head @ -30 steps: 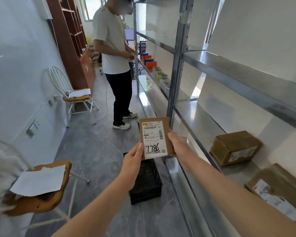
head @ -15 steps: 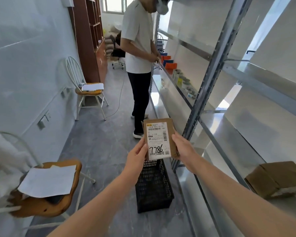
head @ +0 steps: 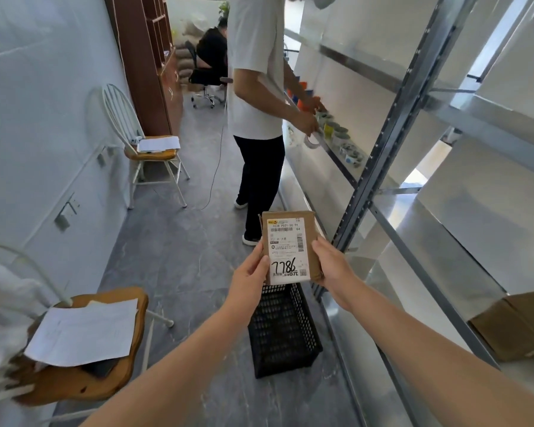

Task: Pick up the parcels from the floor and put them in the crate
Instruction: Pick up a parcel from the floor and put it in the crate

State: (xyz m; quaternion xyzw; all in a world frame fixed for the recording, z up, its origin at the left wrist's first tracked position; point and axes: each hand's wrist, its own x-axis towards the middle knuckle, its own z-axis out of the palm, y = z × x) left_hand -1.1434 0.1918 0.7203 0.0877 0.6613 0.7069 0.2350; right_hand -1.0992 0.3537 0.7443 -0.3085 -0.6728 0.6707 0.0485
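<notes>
Parcel (head: 290, 248) is pinched by its side edges between left hand (head: 249, 277) and right hand (head: 332, 266), above the crate (head: 282, 331). Released here, it may strike the near rim and land on the floor.

A pale wall (head: 37, 124) fills the left of the frame, a grey stone-look floor (head: 173, 251) runs up the centre. Metal shelving (head: 392, 155) lines the right. Two white wire-backed chairs (head: 142, 149) stand left; brown bookcase (head: 142, 57) upper centre-left.
</notes>
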